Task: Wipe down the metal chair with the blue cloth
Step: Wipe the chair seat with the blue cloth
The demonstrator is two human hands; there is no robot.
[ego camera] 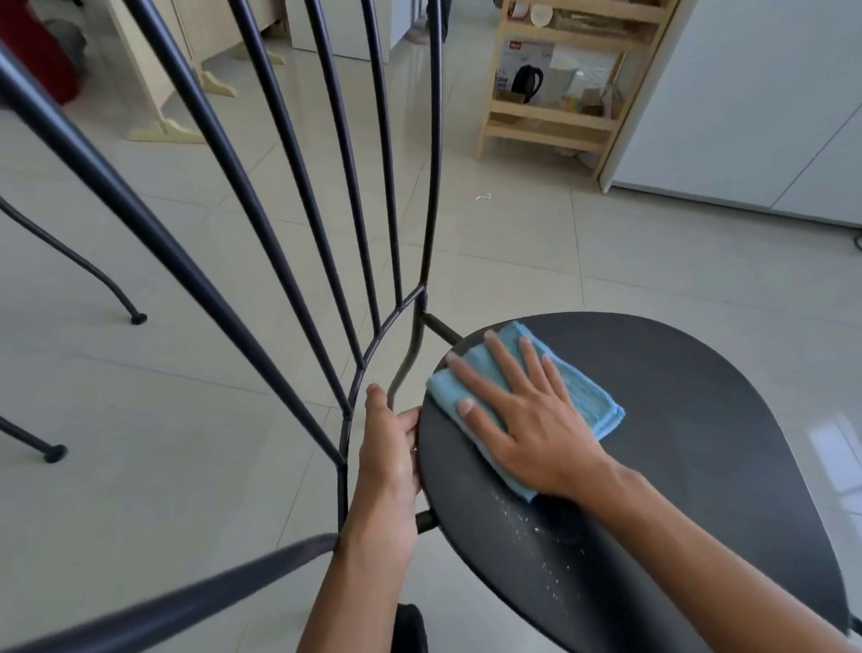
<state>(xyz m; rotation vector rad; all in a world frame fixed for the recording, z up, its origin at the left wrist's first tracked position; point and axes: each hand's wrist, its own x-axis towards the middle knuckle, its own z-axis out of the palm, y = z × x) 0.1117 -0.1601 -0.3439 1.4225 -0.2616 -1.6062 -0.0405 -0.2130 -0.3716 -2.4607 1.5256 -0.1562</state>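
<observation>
The black metal chair fills the view, its rounded seat (678, 437) at lower right and its back of thin dark bars (279, 194) fanning up to the left. A folded blue cloth (582, 392) lies flat on the seat's back left part. My right hand (520, 416) presses flat on the cloth, fingers spread. My left hand (387, 465) grips the seat's left edge, beside the curved base of the backrest. Pale crumbs (537, 537) dot the seat just under my right wrist.
Legs of another dark chair (51, 248) stand on the tiled floor at left. A wooden shelf rack (569, 65) with a kettle box stands at the back right next to a white cabinet (768, 93). A wooden stand (168, 105) is at the back left.
</observation>
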